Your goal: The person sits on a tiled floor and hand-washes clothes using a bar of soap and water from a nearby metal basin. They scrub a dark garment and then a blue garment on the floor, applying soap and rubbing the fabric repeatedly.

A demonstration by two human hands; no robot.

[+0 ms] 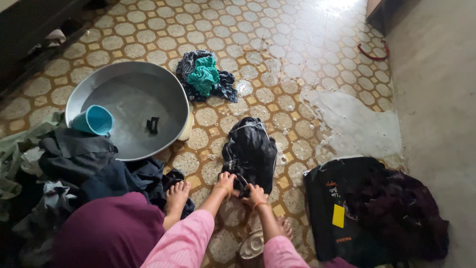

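A wet black garment (250,151) lies bunched on the patterned tile floor in front of me. My left hand (225,182) grips its near edge on the left side. My right hand (256,194) grips the same edge just to the right. Both arms wear pink sleeves. My bare left foot (177,192) rests on the floor beside the left hand, and my right foot (284,226) is partly hidden under my right arm.
A large metal basin (171,82) with water holds a blue cup (94,120) and a small black item (152,125). Dark clothes (79,164) pile at left. A teal and dark bundle (206,77) lies beyond. Black garments (377,208) lie at right, near soapy water (347,124).
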